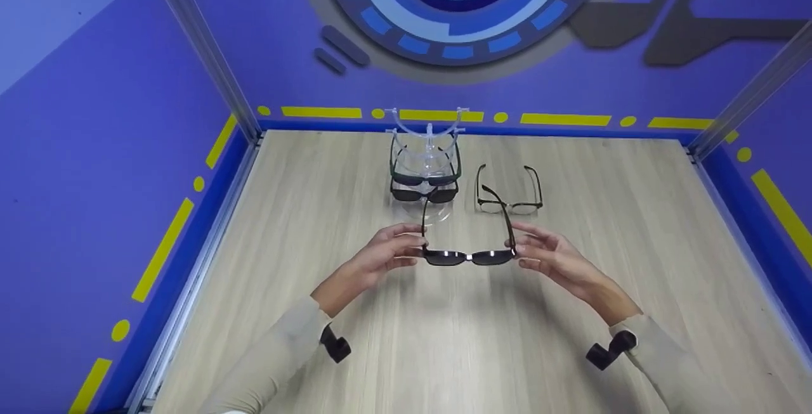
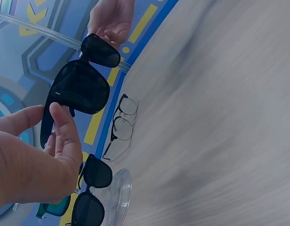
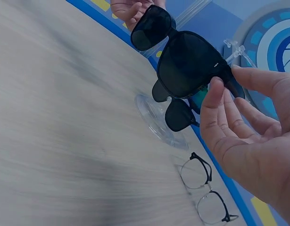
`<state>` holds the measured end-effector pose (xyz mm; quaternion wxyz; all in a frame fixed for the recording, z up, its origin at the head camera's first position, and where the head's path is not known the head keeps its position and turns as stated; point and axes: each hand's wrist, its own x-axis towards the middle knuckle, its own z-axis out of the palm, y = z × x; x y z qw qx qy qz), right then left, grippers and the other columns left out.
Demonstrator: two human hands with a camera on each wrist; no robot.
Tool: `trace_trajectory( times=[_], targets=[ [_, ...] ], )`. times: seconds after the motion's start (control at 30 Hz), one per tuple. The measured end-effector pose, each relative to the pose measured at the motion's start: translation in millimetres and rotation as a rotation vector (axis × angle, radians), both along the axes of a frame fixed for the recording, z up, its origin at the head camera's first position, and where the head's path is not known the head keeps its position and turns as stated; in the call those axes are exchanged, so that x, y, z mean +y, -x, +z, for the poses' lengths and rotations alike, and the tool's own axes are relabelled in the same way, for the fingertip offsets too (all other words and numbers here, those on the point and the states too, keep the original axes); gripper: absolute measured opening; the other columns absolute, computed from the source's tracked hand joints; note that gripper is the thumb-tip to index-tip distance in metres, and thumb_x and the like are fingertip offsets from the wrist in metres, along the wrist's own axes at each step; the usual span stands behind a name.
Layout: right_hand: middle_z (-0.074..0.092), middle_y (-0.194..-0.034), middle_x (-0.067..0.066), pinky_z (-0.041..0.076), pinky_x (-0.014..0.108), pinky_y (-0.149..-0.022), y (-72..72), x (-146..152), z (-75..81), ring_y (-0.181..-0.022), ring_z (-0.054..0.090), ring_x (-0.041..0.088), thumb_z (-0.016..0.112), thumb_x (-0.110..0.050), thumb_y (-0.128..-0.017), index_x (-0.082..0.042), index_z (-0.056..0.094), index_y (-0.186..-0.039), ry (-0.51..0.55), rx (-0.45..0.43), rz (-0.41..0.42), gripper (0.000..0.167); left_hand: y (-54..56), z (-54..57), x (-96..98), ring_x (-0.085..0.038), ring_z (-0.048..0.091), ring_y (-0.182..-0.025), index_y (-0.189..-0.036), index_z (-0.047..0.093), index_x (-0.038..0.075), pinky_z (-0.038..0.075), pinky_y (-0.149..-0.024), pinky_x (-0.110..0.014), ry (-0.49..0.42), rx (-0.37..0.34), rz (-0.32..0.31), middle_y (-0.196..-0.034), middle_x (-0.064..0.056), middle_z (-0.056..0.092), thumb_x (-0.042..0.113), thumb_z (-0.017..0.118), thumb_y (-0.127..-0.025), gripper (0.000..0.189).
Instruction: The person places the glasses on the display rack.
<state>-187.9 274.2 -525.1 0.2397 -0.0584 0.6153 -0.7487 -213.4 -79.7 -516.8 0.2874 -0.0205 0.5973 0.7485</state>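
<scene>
Black sunglasses (image 1: pixel 469 258) are held up above the table between both hands, lenses toward the person and temples unfolded, pointing away. My left hand (image 1: pixel 388 252) pinches the left temple near its hinge, as the left wrist view also shows. On the other side, my right hand (image 1: pixel 555 258) pinches the right temple by the hinge, thumb (image 3: pixel 212 101) on the lens side. Just beyond, a clear acrylic stand (image 1: pixel 430 138) carries black sunglasses (image 1: pixel 424 194) on a low tier and green-framed sunglasses (image 1: pixel 425 180) above them. Its upper arms bear nothing.
Clear-lensed eyeglasses (image 1: pixel 510 207) with dark brows lie on the wooden table (image 1: pixel 602 211), right of the stand, temples unfolded. Blue printed walls (image 1: pixel 285 52) enclose the back and sides, with metal posts (image 1: pixel 196 40) at the corners.
</scene>
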Motion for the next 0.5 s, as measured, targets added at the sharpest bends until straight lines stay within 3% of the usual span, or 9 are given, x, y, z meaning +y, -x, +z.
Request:
trace_trajectory(
  times=[0.3,0.5],
  targets=[
    [0.061,-0.120,-0.002,0.055,0.026,-0.093,5.6,-7,8.6,-0.103,0.064,0.010,0.061,-0.001,-0.099,-0.010,0.037,-0.156,-0.015,0.011,0.033,0.063,2.8,11.9,-6.6,-0.008,0.070,-0.080,-0.134,0.056,-0.001,0.056,-0.072,-0.020,0.016,0.002,0.024,-0.089,0.005,0.069,0.006,0.066,-0.095,0.041],
    [0.060,-0.121,-0.002,0.055,0.026,-0.093,14.4,-14,17.0,-0.100,0.065,0.010,0.061,0.000,-0.099,-0.011,0.035,-0.157,-0.010,0.015,0.040,0.065,7.6,18.0,-11.7,-0.010,0.069,-0.084,-0.128,0.061,0.003,0.058,-0.078,-0.023,0.022,0.045,0.057,-0.095,0.003,0.072,0.009,0.067,-0.096,0.033]
  ],
)
